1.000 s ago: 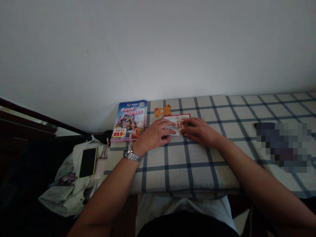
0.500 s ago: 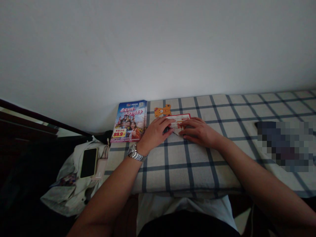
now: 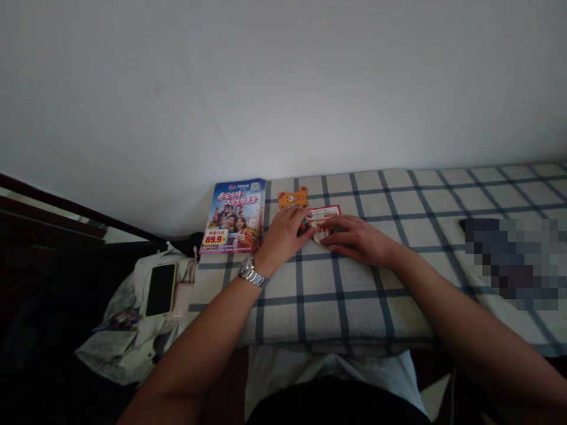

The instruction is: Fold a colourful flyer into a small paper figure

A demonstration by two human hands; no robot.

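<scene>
Head view: paper (image 3: 325, 213) runs left-to-right, left fingers (image 3: 304, 237) pinching its left end, right fingers (image 3: 336, 238) spread over its near-right part.

The paper (image 3: 325, 213) is white with a red border. The cloth (image 3: 283, 310) is pale grey-beige, with dark bluish lines making large checks. The bear picture (image 3: 291, 198) is orange. The top leaflet (image 3: 234, 213) is blue above and pink below. The phone (image 3: 160, 289) looks black, with perhaps a pale yellow edge.
</scene>
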